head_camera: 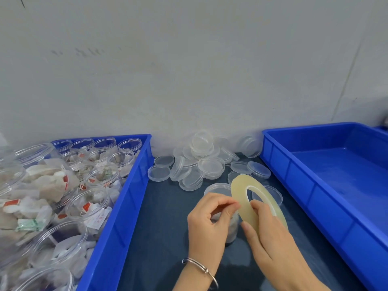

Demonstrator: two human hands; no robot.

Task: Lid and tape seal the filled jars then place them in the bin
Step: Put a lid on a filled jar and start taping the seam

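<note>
Right hand (270,232) grips tape roll (244,192) at its lower rim, thumb across the flat face. Left hand (206,219) pinches at the roll's edge, probably lifting the tape end, though too fine to confirm. Lidded jar (218,191) stands on surface (159,227) just behind both hands, largely hidden by them. Likely light, stiff, slick clear plastic; best held round the body while taping the lid seam. Tape thin and prone to sticking to itself. Spare lids (210,164) heaped beyond. Open filled jars (88,198) in left bin (126,198); right bin (315,185) cut off at frame edge, nothing visible inside.
</note>
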